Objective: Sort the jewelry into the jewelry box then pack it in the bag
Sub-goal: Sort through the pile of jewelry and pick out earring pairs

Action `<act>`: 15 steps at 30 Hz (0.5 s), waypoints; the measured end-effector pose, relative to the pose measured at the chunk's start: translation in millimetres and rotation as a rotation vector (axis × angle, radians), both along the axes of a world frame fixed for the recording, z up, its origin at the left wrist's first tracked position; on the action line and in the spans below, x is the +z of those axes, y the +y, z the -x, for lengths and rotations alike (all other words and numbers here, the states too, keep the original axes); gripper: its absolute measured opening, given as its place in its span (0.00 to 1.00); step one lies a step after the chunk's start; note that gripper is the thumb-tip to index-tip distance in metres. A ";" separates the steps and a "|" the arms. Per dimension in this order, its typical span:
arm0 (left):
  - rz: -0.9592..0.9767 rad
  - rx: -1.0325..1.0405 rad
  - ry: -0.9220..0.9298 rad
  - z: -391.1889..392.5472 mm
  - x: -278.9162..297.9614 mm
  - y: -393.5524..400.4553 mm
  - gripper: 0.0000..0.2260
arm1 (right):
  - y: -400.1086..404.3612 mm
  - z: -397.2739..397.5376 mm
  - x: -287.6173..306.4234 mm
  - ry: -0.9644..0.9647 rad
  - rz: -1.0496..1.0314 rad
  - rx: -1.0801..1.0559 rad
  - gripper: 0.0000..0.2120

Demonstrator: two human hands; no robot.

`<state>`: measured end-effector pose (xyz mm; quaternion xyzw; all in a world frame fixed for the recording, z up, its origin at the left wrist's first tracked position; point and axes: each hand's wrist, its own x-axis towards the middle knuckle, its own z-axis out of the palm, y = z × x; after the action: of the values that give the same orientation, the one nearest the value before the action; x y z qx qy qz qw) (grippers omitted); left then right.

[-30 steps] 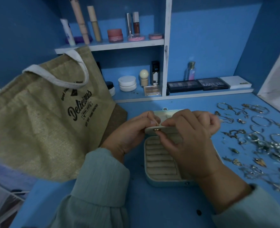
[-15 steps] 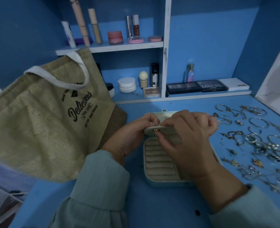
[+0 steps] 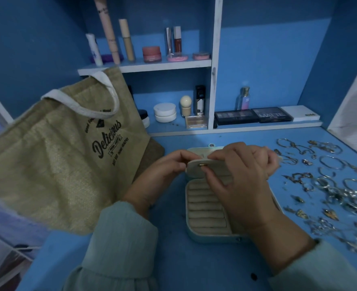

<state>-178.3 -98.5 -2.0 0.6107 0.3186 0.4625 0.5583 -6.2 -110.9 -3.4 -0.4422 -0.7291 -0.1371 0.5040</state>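
Observation:
A small pale jewelry box (image 3: 205,215) lies open on the blue desk, its ring rolls showing. Over its far end, a cream flap (image 3: 213,165) with a gold snap is held between both hands. My left hand (image 3: 163,175) pinches the flap's left edge. My right hand (image 3: 238,181) pinches it from the right, thumb by the snap, and covers the box's right half. Several silver rings, hoops and earrings (image 3: 331,185) lie scattered on the desk to the right. A burlap bag (image 3: 64,156) printed "Delicious" leans at the left.
Shelves (image 3: 148,65) at the back carry cosmetics: tubes, jars, a perfume bottle (image 3: 243,98) and eyeshadow palettes (image 3: 253,115). A white wall panel (image 3: 356,114) stands at the far right. The desk edge drops off at the lower left.
Both hands stay on the flap above the box. The right thumb has shifted slightly beside the gold snap; nothing else has moved.

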 end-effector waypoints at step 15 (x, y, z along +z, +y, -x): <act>-0.115 0.131 0.129 2.5 -6.9 -9.9 0.08 | 1.2 -2.0 -0.8 -0.033 -0.083 0.077 0.03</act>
<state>-180.8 -108.4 -8.9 0.6481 0.3661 0.4750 0.4694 -4.2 -109.7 -4.2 -0.3901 -0.7476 -0.1548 0.5147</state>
